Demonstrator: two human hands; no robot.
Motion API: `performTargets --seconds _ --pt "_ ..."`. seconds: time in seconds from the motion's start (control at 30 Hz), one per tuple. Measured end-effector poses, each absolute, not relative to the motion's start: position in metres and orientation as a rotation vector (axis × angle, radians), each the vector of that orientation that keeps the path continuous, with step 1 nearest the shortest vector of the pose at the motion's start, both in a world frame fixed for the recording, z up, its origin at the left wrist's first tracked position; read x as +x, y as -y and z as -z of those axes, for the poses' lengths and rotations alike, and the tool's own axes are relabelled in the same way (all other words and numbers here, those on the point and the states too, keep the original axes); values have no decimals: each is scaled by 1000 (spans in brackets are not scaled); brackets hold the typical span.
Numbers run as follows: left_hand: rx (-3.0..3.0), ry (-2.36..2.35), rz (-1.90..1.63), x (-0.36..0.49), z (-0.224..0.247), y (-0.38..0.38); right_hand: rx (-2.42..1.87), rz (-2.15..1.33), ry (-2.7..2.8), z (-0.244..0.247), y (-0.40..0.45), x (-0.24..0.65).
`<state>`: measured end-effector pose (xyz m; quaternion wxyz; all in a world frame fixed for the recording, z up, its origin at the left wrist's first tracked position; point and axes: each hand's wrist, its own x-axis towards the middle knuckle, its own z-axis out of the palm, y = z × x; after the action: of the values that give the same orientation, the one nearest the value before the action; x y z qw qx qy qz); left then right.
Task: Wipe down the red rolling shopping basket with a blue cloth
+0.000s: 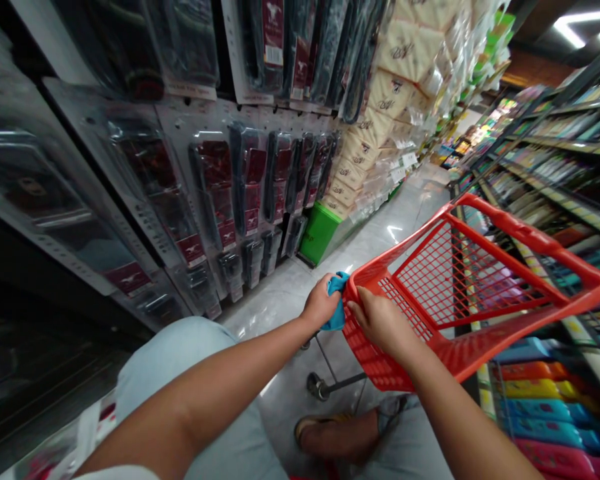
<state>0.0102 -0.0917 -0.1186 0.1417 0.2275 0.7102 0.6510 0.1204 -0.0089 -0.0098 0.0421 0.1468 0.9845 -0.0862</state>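
Note:
A red plastic shopping cart with lattice sides stands tilted in the view, right of centre. My left hand is closed on a blue cloth, which touches the near left corner of the cart. Just to the right, my right hand grips the cart's rim, thumb and fingers wrapped over its edge. The cart's basket shows no goods inside. Part of the blue cloth is hidden behind my left hand's fingers.
Packaged goods hang on a rack at the left, beside stacked cream packs and a green box. Shelves with folded goods line the right. A grey shiny floor runs between; my legs are below.

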Motion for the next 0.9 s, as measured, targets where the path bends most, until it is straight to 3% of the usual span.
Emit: performTargets --seconds 0.2,0.6,0.9 --pt "674 -2046 -1874 33 122 91 233 203 -3033 16 -15 140" --pt "826 -2018 -1822 46 117 58 125 623 -3031 16 -56 194" --pt "920 -1995 -1801 70 116 52 686 -178 -3169 28 -22 199"
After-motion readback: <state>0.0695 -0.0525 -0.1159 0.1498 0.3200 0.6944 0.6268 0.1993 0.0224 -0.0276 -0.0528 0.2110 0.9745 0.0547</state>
